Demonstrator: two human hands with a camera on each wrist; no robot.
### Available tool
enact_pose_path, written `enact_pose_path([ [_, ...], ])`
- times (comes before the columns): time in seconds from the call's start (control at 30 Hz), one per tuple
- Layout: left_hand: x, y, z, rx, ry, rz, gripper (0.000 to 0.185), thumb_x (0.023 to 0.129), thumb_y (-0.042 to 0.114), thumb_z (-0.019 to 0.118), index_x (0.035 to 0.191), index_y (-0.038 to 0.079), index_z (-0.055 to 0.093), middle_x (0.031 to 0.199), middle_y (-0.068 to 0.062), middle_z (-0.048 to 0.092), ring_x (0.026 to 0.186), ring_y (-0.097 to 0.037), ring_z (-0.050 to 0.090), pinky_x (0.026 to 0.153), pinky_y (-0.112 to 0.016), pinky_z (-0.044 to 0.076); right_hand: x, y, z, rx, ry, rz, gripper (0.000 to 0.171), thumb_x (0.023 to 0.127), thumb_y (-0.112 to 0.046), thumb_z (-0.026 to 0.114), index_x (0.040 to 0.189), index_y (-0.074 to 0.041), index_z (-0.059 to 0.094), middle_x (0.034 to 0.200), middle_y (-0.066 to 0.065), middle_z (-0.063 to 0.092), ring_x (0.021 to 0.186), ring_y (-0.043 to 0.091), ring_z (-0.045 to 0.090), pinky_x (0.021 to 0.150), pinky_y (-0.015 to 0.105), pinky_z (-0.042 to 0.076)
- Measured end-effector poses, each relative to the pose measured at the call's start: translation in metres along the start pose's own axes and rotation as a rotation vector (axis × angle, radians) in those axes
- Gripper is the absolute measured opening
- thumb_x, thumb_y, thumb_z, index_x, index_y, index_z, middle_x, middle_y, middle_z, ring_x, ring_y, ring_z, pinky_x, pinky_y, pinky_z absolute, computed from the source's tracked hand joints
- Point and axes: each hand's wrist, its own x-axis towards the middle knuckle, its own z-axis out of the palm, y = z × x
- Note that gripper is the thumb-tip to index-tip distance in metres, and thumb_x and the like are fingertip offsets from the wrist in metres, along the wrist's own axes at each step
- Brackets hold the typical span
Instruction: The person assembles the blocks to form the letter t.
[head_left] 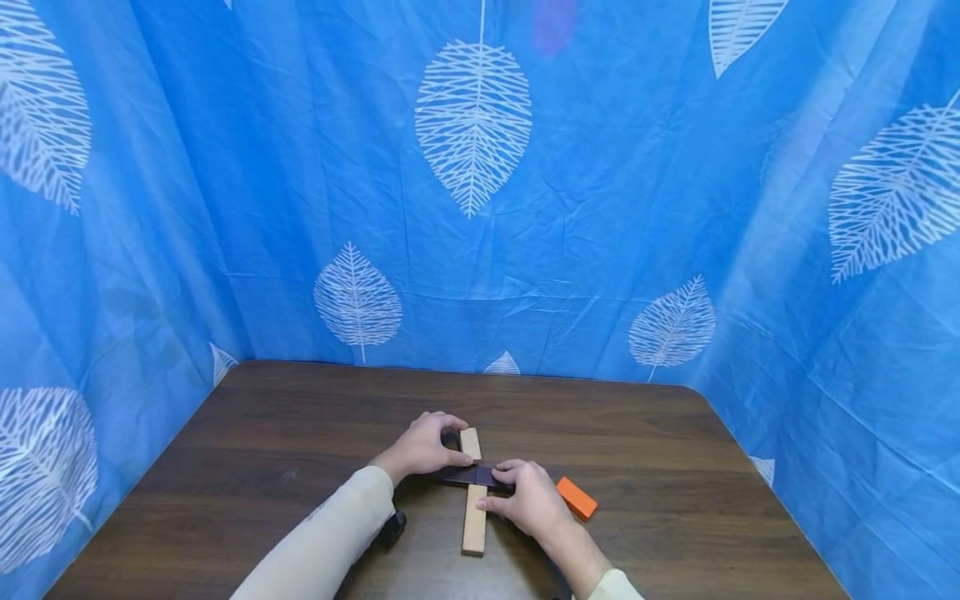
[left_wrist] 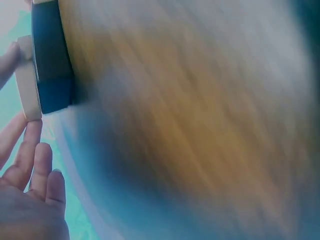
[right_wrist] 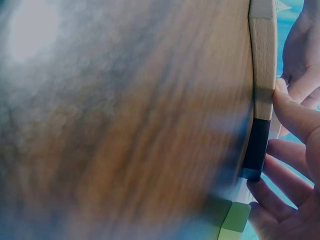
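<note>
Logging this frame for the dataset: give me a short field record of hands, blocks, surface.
surface: dark wooden table, blue leaf-print curtain around it
light block: long pale wooden block, lying flat
dark block: dark block laid crosswise over the pale one
left hand: left hand grips the dark block's left end
right hand: right hand pinches the dark block's right end
loose: orange block right of the right hand, untouched

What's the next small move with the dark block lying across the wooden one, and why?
Probably nudge the dark block until it sits centred and square on the long wooden block. Both the left hand and right hand already touch the crossing, and the dark block reaches further left.
</note>
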Motion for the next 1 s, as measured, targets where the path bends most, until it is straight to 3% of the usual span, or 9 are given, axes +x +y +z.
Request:
enact_pose_path([
  [0.4,0.002,0.010,0.011,0.022,-0.048,0.003,0.049,0.076,0.034,0.077,0.120,0.020,0.063,0.129,-0.004,0.058,0.120,-0.029,0.045,0.099,-0.056,0.035,0.001,-0.001,0.001,0.030,-0.015,0.025,0.061,0.068,-0.051,0.078,0.113,-0.010,0.070,0.117,0.005,0.067,0.113,0.032,0.058,0.095,0.049,0.044],
  [0.73,0.003,0.009,0.017,0.040,-0.044,-0.005,0.046,0.080,0.038,0.072,0.122,0.021,0.063,0.131,-0.002,0.057,0.119,-0.025,0.045,0.098,-0.053,0.032,0.000,-0.001,-0.002,0.017,-0.016,-0.003,0.061,0.069,-0.049,0.078,0.113,-0.008,0.070,0.117,0.006,0.067,0.114,0.033,0.058,0.095,0.049,0.044],
  [0.9,0.003,0.011,0.017,0.032,-0.048,-0.020,0.044,0.080,0.036,0.074,0.121,0.022,0.063,0.130,-0.002,0.058,0.120,-0.027,0.044,0.102,-0.059,0.026,0.001,-0.002,-0.003,0.006,-0.031,0.014,0.060,0.070,-0.048,0.079,0.114,-0.008,0.070,0.117,0.005,0.067,0.115,0.032,0.057,0.096,0.049,0.044],
  [1.0,0.003,0.011,0.014,0.034,-0.082,0.004,0.048,0.081,0.038,0.072,0.125,0.021,0.061,0.134,-0.004,0.056,0.123,-0.029,0.043,0.104,-0.064,0.022,0.001,-0.003,-0.003,0.003,-0.038,0.026,0.059,0.070,-0.047,0.079,0.113,-0.008,0.070,0.117,0.005,0.067,0.115,0.032,0.057,0.096,0.050,0.043],
])
